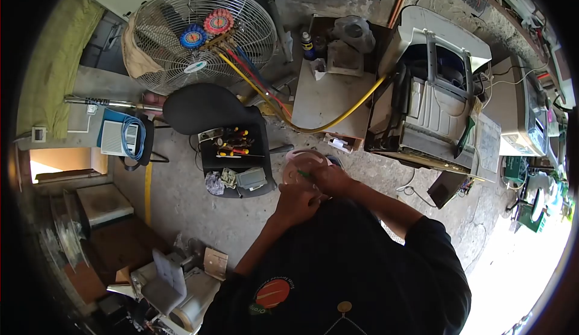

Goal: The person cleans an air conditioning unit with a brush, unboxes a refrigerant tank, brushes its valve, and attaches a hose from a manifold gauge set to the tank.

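A round, pinkish translucent plastic tub (294,165) is in front of my body, with both hands at its near side. My right hand (333,180) is closed, and a small green piece (303,173) juts from its fingertips over the tub. Close beside it, my left hand (297,203) has its fingers curled at the tub's near left edge; whatever it may hold is hidden. Left of the tub, a black chair carries a black tray of screwdrivers (232,151) with yellow and red handles. Crumpled paper (214,183) and a grey box (251,178) lie beneath the tray.
A large wire-caged fan (202,39) stands at the back left. Behind the tub, a yellow hose (338,120) arcs past a small table (325,97) with a spray can (307,45). A bulky machine (428,112) is at right. Scrap parts (172,281) crowd the lower left.
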`<action>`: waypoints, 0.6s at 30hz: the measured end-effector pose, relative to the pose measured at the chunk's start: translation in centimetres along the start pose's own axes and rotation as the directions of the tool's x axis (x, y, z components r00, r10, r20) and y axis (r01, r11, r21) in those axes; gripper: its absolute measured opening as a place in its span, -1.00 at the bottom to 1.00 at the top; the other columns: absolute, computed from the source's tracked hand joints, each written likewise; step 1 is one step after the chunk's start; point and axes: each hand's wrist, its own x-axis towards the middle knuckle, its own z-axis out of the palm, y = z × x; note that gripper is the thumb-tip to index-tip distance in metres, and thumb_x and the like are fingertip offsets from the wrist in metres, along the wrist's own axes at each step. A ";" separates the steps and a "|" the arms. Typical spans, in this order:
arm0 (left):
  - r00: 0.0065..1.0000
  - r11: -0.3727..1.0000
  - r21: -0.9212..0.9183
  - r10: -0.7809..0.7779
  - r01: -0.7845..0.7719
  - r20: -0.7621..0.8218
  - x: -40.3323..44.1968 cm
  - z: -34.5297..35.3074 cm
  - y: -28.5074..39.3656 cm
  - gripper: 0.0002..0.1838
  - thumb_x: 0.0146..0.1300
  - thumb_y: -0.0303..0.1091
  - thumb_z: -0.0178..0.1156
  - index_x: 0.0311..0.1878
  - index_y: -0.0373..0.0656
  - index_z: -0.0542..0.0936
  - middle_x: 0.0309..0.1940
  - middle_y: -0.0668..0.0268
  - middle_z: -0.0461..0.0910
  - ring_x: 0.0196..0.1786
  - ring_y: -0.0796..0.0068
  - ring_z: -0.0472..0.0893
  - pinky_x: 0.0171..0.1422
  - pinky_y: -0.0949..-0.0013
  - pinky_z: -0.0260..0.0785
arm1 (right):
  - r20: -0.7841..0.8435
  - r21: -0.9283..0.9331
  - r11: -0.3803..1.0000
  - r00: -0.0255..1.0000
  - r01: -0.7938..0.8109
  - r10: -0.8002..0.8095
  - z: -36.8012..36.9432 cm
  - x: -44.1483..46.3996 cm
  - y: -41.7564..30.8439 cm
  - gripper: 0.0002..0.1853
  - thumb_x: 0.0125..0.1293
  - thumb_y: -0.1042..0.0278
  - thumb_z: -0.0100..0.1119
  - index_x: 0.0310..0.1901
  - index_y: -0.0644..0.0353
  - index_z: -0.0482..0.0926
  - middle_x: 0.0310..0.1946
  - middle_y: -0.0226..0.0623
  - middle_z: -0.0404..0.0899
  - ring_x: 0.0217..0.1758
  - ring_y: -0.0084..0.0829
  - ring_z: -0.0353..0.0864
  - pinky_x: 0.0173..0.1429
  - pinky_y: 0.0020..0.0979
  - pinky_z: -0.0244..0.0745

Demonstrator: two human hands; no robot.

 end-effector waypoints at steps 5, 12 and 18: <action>0.993 0.993 0.099 -0.067 0.058 0.096 0.8 -0.7 -1.5 -0.82 0.16 -0.18 0.39 -0.33 -0.07 0.74 -0.43 0.17 0.71 -0.26 0.06 0.73 -0.17 -0.01 0.47 | -0.049 -0.291 0.916 0.952 0.276 -0.302 1.4 2.2 2.1 -0.53 0.48 0.15 0.12 0.33 0.15 0.42 0.21 0.03 0.54 0.18 -0.19 0.71 -0.19 -0.14 0.75; 0.998 0.998 0.009 -0.056 0.056 -0.002 0.2 -1.3 -4.6 -0.80 0.20 -0.13 0.38 -0.36 -0.05 0.74 -0.44 0.14 0.70 -0.29 0.02 0.72 -0.18 -0.09 0.45 | 0.268 -0.064 0.986 0.949 -0.153 0.165 1.7 4.0 0.9 -0.34 0.42 0.11 0.24 0.48 0.03 0.28 0.20 0.00 0.53 0.25 -0.08 0.66 0.18 0.06 0.66; 0.991 0.994 -0.024 -0.107 0.105 -0.079 -0.1 -2.7 -6.7 -0.80 0.18 -0.12 0.37 -0.38 -0.04 0.72 -0.46 0.18 0.70 -0.30 0.02 0.71 -0.22 -0.12 0.40 | 0.226 -0.040 0.976 0.949 -0.216 0.220 0.0 7.1 -1.9 -0.13 0.13 0.04 0.51 0.46 -0.06 0.32 0.02 -0.13 0.69 -0.07 0.07 0.78 0.03 0.06 0.71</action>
